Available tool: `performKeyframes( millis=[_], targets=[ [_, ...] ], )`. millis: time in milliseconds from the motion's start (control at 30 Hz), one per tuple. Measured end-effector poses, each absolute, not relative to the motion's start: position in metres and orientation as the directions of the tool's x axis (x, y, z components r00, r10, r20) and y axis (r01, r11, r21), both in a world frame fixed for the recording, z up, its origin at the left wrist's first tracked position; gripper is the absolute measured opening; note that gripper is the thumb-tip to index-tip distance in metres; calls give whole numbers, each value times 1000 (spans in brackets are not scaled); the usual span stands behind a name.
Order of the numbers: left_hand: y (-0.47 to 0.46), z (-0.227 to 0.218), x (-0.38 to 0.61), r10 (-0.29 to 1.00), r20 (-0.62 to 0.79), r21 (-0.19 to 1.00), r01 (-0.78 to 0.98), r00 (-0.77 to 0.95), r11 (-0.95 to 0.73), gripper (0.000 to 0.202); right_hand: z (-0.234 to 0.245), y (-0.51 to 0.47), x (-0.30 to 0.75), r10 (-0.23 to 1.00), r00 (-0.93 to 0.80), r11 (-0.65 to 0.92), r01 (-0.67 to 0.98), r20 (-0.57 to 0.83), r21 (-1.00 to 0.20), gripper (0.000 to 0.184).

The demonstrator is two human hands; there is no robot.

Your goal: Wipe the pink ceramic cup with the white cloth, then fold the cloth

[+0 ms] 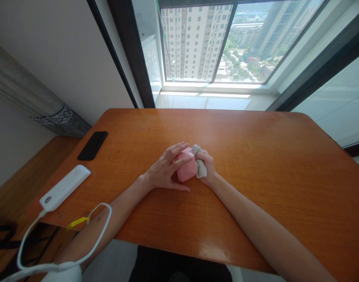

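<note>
A small pink box [186,171] with rounded edges is near the middle of the wooden table. My left hand [169,166] grips it from the left, fingers over its top and near faces, the thumb stretched out below. The box looks slightly tilted; whether it touches the tabletop I cannot tell. In my right hand [209,168] is a crumpled light grey cloth [201,167], with the fingers closed around it. The cloth lies against the right side of the box. Part of the box is hidden behind my left fingers.
On the left of the wooden table [270,168] lie a black phone [92,145] and a white power bank [65,188]. A white cable [109,219] with a yellow tie [77,223] loops over my left forearm. A window [197,43] is beyond the far edge.
</note>
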State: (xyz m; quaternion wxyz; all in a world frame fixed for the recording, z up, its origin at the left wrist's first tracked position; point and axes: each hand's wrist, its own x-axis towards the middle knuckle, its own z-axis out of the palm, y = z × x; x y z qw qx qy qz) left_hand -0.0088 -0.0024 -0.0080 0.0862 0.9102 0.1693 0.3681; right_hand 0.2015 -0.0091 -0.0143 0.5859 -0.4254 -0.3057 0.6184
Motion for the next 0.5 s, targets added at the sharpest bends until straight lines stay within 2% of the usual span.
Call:
performKeyframes(
  millis=[67, 167, 400, 500],
  targets=[
    [-1, -6, -10, 321, 651, 200, 253, 688, -947, 114, -11, -9, 201, 981, 42, -147, -480, -190, -865, 28],
    [-1, -3, -9, 339, 664, 219, 261, 666, -940, 102, -5, -11, 198, 978, 30, -165, -493, -207, -854, 28],
    [-9, 4, -1, 566, 608, 506, 278, 556, -816, 99, 0, -14, 195, 981, 16, -160, -487, -192, -859, 32],
    [-10, 2, 2, 703, 510, 680, 268, 496, -682, 91, -3, -12, 196, 980, 25, -164, -478, -200, -863, 31]
  ],
)
